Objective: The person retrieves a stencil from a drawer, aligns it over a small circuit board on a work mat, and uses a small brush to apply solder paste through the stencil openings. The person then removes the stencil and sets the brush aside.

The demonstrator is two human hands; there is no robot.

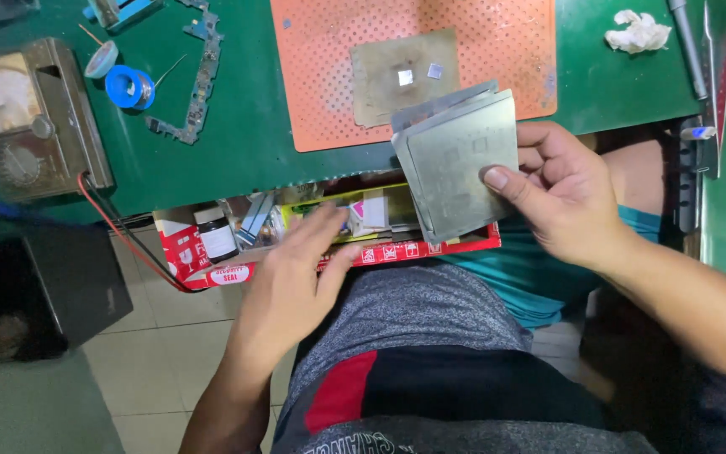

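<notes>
Nearest the camera, the person's lap in grey and black shorts fills the lower frame, and the red cardboard box (380, 252) rests against it at the bench edge; this box serves as the reference for all positions below. The left hand (291, 282) lies on the box's near rim, fingers loosely spread and reaching in among small packets, gripping nothing that can be seen. A small dark bottle with a white label (216, 235) stands at the box's left end. Just right of the box and slightly above it, the right hand (569, 197) pinches a stack of thin grey metal stencil sheets (457, 160), thumb on the front face, fingers closed behind. Judged from this, the sheets are already out of the box and sorting through its contents is only partly done. Beyond the box, an orange perforated mat (481, 42) lies on the green bench mat (245, 134). Far left of the box sit an analogue meter (23, 118) and a bare circuit board (199, 76).
</notes>
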